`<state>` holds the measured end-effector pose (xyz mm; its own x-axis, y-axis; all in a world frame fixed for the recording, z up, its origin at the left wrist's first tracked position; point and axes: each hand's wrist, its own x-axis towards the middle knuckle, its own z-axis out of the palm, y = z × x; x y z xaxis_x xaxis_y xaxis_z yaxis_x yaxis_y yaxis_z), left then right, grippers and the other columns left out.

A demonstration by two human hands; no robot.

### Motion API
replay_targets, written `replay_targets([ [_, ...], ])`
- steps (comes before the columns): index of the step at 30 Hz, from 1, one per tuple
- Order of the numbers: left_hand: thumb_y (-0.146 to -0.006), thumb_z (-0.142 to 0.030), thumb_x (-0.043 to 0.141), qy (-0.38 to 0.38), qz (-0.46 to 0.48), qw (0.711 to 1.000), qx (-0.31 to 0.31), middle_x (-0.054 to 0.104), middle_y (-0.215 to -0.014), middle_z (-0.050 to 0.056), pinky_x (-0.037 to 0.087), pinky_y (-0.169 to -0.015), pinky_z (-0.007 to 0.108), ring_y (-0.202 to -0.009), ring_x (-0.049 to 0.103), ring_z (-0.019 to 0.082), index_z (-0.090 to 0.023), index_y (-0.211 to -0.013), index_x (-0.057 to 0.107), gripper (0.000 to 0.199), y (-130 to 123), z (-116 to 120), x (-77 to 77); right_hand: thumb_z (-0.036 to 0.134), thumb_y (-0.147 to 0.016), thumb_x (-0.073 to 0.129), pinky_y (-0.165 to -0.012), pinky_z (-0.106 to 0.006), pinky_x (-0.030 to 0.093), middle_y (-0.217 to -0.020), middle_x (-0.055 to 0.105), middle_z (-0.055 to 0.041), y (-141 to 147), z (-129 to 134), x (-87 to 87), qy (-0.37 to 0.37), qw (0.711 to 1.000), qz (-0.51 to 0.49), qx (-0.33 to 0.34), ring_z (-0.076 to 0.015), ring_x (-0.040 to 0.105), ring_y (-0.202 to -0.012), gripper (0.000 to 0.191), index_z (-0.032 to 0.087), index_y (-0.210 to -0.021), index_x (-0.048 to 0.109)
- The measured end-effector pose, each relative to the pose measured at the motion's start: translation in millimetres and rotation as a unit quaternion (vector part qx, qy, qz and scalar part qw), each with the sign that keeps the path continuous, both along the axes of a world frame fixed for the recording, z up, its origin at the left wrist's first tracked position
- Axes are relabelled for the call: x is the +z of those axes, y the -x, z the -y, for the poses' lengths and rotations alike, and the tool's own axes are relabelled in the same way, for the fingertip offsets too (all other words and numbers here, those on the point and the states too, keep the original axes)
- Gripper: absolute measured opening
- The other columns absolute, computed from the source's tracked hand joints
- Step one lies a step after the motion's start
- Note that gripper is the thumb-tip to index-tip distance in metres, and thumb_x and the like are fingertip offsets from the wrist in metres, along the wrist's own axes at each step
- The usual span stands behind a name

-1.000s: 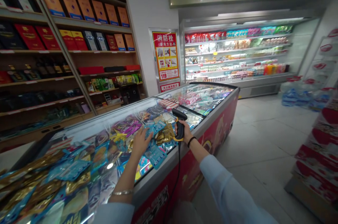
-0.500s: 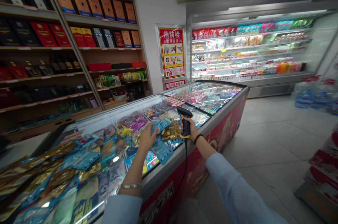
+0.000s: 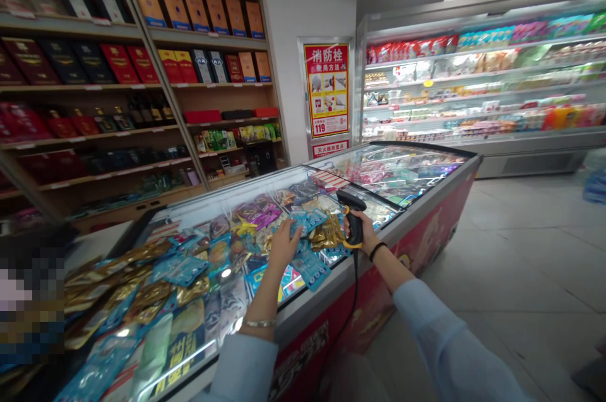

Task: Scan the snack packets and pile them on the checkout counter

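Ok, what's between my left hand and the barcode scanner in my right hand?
In the head view, a blue packet and a gold foil packet lie between the left hand and the barcode scanner held in the right hand.

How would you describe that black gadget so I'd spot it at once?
Find the red-sided chest freezer. Over its glass lid, the right hand grips a black handheld barcode scanner. Its yellow trim and hanging black cord set it apart from the shiny packets below.

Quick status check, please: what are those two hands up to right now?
Right hand gripping black barcode scanner. Left hand open, fingers at blue packets in chest freezer. Scanner cord hanging down freezer's red side.
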<state>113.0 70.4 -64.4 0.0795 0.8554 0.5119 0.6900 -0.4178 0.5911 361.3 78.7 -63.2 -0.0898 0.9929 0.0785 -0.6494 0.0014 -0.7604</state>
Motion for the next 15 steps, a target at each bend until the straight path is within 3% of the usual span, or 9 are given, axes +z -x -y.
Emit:
replay_targets([
  [15,-0.09,-0.048,0.04,0.023,-0.005,1.0,0.004,0.062,-0.123,0.014,0.039,-0.104,0.043,-0.117,0.054,0.026,-0.015,-0.121,0.057,0.048,-3.3,5.8,0.7,0.037,-0.068,0.062,-0.036,-0.022,0.037,-0.05,0.051,0.0028,-1.6,3.6,-0.2,-0.01,1.0,0.02,-0.012,-0.0109,0.046,-0.038,0.019,0.02,-0.074,0.054],
])
